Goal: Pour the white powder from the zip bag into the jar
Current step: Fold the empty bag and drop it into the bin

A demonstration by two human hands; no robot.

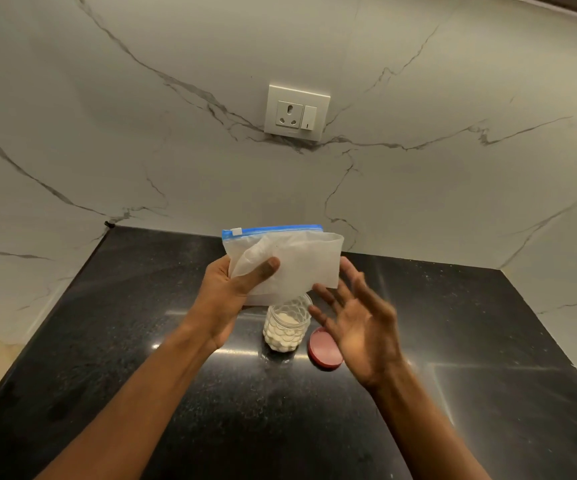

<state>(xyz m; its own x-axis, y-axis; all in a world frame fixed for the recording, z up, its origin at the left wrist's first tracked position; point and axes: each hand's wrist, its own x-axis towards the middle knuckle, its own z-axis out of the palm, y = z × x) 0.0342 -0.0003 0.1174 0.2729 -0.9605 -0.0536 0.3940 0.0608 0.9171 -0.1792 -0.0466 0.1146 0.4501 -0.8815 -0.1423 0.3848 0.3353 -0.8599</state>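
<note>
My left hand grips the clear zip bag by its left side, thumb on the front. The bag has a blue zip strip along its top edge and hangs just above the jar. It looks nearly flat, dusted white inside. The faceted clear jar stands open on the black counter, more than half full of white powder. My right hand is open, fingers spread, just right of the bag and jar, holding nothing.
The jar's round pink lid lies flat on the counter right of the jar, partly behind my right hand. The black counter ends at a marble wall with a socket plate. The counter's left edge drops to a pale floor.
</note>
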